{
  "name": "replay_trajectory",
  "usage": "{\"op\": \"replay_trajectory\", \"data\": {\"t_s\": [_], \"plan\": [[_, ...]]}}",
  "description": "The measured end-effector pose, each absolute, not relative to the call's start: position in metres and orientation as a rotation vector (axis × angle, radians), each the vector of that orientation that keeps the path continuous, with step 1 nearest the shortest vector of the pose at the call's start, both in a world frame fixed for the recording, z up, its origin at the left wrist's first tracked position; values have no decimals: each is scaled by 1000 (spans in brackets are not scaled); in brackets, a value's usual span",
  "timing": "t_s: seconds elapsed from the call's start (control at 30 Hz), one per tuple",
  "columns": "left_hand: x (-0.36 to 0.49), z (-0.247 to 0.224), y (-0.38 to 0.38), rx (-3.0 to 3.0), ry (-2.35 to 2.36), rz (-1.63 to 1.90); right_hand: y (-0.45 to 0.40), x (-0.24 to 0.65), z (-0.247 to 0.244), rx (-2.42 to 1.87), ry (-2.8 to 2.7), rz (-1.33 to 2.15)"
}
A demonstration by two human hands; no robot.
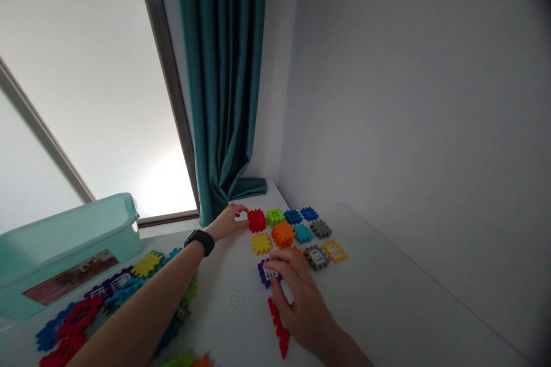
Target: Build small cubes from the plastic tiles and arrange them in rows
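My left hand (pixel 231 222) reaches to the far side of the table, its fingertips touching the left edge of a red stack of square pieces (pixel 257 221). A yellow square (pixel 261 243) lies just in front of that stack. Nearer, my right hand (pixel 293 292) has thumb and fingers at a purple square with a white window (pixel 269 273), which it partly covers. An orange stack (pixel 283 234) is beyond the right hand. Red pointed pieces (pixel 279 327) lie left of its palm, and a loose white window (pixel 235 300) lies flat farther left.
Green (pixel 275 217), blue (pixel 309 214), light blue (pixel 303 233), grey (pixel 321 229) and yellow-framed (pixel 334 251) squares lie at the back right. A teal bin (pixel 129 246) stands at the left, with a mixed pile of pieces (pixel 81 316) before it, partly behind my left forearm.
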State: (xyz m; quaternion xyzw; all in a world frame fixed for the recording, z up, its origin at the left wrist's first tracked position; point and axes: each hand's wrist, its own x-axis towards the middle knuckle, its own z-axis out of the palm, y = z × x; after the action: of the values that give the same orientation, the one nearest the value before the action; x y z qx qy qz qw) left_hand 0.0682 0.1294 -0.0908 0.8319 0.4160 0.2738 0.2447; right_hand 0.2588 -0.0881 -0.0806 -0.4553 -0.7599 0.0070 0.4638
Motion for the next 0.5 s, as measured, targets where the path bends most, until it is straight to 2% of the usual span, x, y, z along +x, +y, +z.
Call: {"op": "replay_trajectory", "data": {"t_s": [0.5], "plan": [[31, -69, 77, 2310, 1116, 659, -82, 256, -88, -1112, -1872, 46]]}}
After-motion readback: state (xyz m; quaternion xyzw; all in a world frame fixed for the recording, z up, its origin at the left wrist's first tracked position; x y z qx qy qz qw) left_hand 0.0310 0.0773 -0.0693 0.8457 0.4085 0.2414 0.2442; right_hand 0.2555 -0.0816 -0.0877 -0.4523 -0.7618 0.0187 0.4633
